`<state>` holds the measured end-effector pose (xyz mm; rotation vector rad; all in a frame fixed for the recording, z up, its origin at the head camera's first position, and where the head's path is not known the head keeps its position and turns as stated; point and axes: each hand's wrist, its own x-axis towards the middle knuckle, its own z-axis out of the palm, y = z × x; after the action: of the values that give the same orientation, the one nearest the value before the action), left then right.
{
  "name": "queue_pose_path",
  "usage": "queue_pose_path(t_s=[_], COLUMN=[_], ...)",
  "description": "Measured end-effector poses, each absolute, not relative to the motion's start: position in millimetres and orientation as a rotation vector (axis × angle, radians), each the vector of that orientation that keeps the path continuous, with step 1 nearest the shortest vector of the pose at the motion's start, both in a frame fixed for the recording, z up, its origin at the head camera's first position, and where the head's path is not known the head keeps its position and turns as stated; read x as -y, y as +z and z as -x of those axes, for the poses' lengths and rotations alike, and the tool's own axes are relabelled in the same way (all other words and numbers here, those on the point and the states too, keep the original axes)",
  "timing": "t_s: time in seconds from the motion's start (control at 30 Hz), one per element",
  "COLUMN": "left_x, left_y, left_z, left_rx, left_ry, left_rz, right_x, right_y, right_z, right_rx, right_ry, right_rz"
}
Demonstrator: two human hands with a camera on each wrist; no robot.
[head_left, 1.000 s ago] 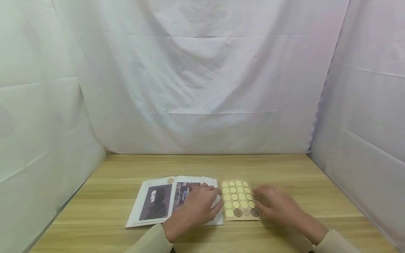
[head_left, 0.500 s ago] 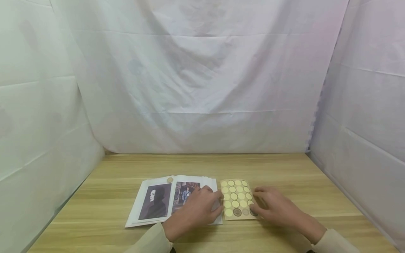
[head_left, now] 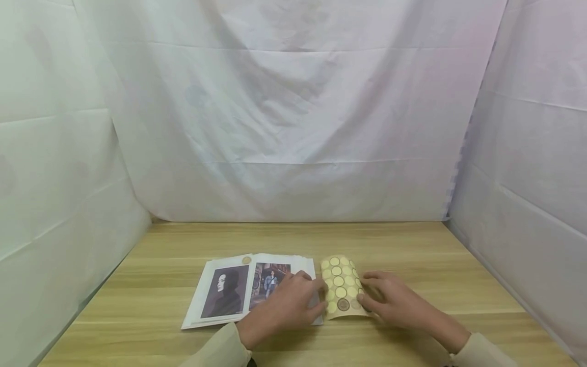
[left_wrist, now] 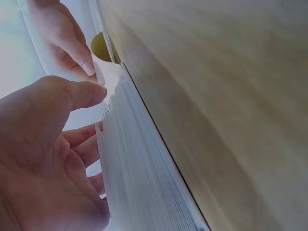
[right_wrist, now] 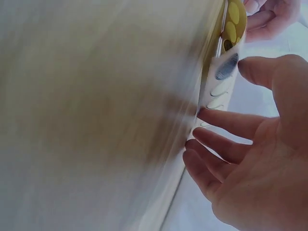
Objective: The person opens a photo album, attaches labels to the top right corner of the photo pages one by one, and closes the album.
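Note:
A sheet of round yellow stickers (head_left: 340, 281) lies beside the open photo book (head_left: 202, 306), bowed upward between both hands. Its bottom row has darker, coin-like stickers. My left hand (head_left: 293, 300) reaches over the book's right page and holds the sheet's left edge with thumb and fingertips. On the other side, my right hand (head_left: 401, 300) holds the right edge, its thumb lying over the lower corner. From the right wrist, the bent sheet (right_wrist: 224, 91) shows a dark sticker near the thumb tip. Page edges (left_wrist: 139, 159) fill the left wrist view below the left hand.
The left page carries a dark portrait photo (head_left: 225, 291); the right page has a street photo (head_left: 266, 283), partly covered by the left hand. A round sticker (head_left: 246, 260) sits at the book's top middle. White cloth (head_left: 293, 112) encloses the wooden table (head_left: 183, 239).
The right hand has moved left onto the sheet's edge, its thumb covering the lower right sticker. The sheet, flat before, is now bowed up. The left hand has shifted slightly right.

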<state>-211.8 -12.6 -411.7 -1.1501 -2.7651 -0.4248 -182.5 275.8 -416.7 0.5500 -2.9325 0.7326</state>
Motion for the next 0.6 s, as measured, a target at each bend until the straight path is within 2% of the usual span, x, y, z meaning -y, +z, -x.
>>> queue_pose_path(t_s=[0.17,0.6], left_x=[11.9,10.6], left_y=[-409.9,-411.8], left_z=[210.4,211.0], left_rx=[2.760,2.773], left_ry=[-0.447,-0.474], left_rz=[1.156,1.133], right_x=[-275.4,-277.6], right_y=[-416.8,-415.4], right_z=[186.3,192.6], right_rx=[2.905,2.725], right_ry=[0.979,1.576], right_rz=[-0.540,-0.283])
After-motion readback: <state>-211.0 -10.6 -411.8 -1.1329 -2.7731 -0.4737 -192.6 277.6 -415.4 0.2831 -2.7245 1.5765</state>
